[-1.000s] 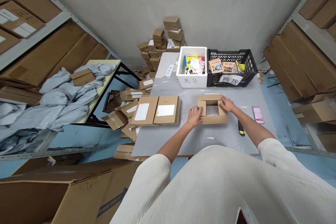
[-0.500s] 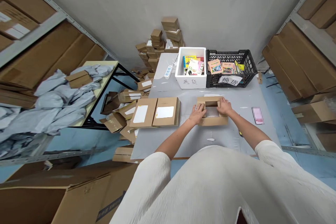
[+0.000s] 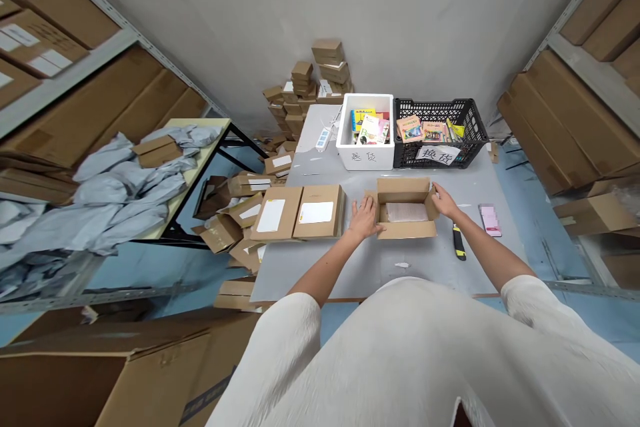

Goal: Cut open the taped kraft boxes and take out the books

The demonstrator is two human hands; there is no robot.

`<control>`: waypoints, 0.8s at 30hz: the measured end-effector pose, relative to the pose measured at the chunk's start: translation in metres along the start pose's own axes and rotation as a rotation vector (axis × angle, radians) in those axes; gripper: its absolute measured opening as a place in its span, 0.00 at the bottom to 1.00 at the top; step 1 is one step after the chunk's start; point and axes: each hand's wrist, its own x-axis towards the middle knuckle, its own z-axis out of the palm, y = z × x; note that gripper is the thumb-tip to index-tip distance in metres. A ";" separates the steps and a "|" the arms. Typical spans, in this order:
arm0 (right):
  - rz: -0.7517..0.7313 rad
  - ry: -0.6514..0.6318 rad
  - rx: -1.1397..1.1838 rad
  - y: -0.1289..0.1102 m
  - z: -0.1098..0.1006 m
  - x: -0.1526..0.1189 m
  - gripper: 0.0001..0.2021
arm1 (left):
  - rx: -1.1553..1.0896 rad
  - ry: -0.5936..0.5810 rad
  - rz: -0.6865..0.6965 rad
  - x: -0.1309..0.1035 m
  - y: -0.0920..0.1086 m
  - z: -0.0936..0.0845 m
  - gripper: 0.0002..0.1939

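An open cardboard box lies on the grey table in front of me, its flaps spread outward. Inside rests a flat pinkish item that looks wrapped in clear plastic; its kind is unclear. My left hand lies spread with fingers apart against the box's left end flap. At the opposite end, my right hand has its fingers closed on the right end flap. A black and yellow utility knife lies on the table under my right forearm.
Two labelled cardboard boxes stand to the left. Behind are a white bin and a black crate, both with books. A phone lies at right, a power strip at back left. Grey parcels cover a side table.
Both hands have moved apart, out from the box opening to its two ends. The end flaps are now folded outward, and the item inside and the knife show more fully.
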 end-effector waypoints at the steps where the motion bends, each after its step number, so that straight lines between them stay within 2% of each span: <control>1: 0.017 0.025 0.003 0.006 -0.001 -0.002 0.41 | 0.001 -0.014 0.010 0.004 0.001 -0.001 0.55; 8: 0.124 0.101 -0.086 0.038 -0.002 -0.019 0.40 | 0.012 -0.126 0.036 0.043 0.003 -0.006 0.76; 11: 0.152 0.108 -0.192 0.038 -0.004 -0.025 0.39 | 0.010 -0.180 0.020 0.055 -0.002 -0.003 0.82; 14: 0.164 0.096 -0.252 0.032 -0.007 -0.026 0.36 | -0.017 -0.212 0.040 0.062 -0.007 0.001 0.84; 19: 0.149 -0.106 -0.112 0.017 -0.006 -0.025 0.25 | -0.099 -0.241 0.061 0.066 -0.015 0.005 0.84; 24: 0.158 -0.223 -0.013 0.000 0.002 -0.031 0.18 | -0.162 -0.239 0.075 0.062 -0.016 0.010 0.82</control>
